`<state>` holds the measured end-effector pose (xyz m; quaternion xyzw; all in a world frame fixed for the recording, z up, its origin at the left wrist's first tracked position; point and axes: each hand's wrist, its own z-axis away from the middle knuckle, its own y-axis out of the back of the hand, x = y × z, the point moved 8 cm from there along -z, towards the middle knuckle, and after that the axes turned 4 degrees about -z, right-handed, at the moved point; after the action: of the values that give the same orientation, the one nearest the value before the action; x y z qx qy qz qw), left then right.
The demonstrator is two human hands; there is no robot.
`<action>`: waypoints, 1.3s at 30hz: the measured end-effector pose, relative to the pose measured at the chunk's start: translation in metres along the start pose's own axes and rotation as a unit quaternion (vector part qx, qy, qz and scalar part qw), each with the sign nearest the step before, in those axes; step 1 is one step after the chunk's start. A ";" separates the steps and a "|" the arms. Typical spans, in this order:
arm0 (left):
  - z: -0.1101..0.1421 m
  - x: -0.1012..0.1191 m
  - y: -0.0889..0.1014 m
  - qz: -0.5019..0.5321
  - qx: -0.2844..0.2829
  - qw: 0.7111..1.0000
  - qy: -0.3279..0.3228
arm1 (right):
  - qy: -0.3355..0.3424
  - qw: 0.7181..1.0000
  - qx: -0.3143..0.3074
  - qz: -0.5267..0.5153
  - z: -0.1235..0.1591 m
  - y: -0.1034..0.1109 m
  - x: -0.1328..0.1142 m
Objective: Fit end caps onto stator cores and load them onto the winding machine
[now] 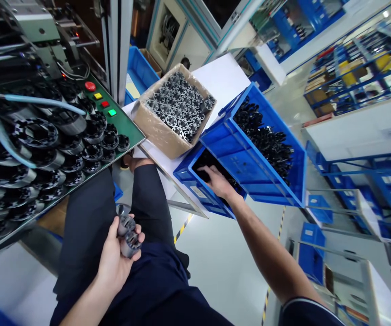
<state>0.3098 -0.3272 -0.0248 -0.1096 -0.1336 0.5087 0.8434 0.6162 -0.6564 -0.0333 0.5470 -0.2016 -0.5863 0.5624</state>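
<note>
Two short metal cylinders with black slotted inserts (129,233) lie in my left hand (113,260), whose fingers are wrapped round them above my lap. A further small metal end shows just above them. My right hand (218,182) reaches into the lower blue bin (200,192). Its visible fingers are apart, and some fingertips are lost in the dark inside. Black parts are dimly seen in there. Above and partly over that bin is another blue bin (249,176), holding many black plastic pieces (266,142).
An open cardboard box (161,136) with rows of metal cylinders stands on the white table (220,72). To the left, a green machine top (127,129) carries many similar cylinders (69,149), pliers with light-blue handles (45,99) and coloured buttons (104,104). Blue racks stand right.
</note>
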 end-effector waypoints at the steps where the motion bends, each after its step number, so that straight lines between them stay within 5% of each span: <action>1: -0.001 0.000 0.000 -0.005 -0.009 1.000 -0.002 | 0.002 1.000 0.006 -0.008 0.001 0.001 -0.001; 5: -0.005 0.005 0.004 -0.037 -0.061 0.997 -0.037 | 0.006 0.998 0.047 -0.049 0.007 0.014 -0.003; 9: -0.004 0.017 0.004 -0.083 -0.169 0.975 -0.119 | -0.009 0.987 0.119 -0.111 0.025 0.036 -0.004; 12: 0.004 0.025 -0.004 -0.113 -0.245 0.949 -0.162 | -0.012 0.970 0.170 -0.171 0.051 0.043 -0.026; 15: 0.018 0.033 -0.024 -0.114 -0.307 0.921 -0.210 | 0.028 0.944 0.183 -0.274 0.080 0.027 -0.096; 18: 0.027 0.035 -0.043 -0.091 -0.346 0.896 -0.264 | 0.157 0.865 0.163 -0.448 0.105 0.001 -0.207; 21: 0.029 0.037 -0.040 -0.100 -0.295 0.885 -0.346 | 0.255 0.811 0.134 -0.508 0.118 -0.025 -0.299; 23: 0.034 0.041 -0.028 -0.122 -0.233 0.875 -0.406 | 0.288 0.800 0.102 -0.516 0.119 -0.041 -0.331; 30: 0.062 0.064 -0.009 -0.130 -0.179 0.866 -0.448 | 0.320 0.835 0.089 -0.438 0.119 -0.050 -0.335; 34: 0.064 0.066 -0.006 -0.104 -0.200 0.872 -0.434 | 0.333 0.835 0.092 -0.429 0.124 -0.044 -0.336; 39: 0.066 0.065 -0.006 -0.135 -0.236 0.831 -0.485 | 0.303 0.846 0.092 -0.428 0.128 -0.042 -0.331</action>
<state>0.3214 -0.2691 0.0464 -0.0257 -0.6547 0.3302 0.6795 0.4103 -0.4019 0.1089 0.7786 0.1803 -0.5529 0.2356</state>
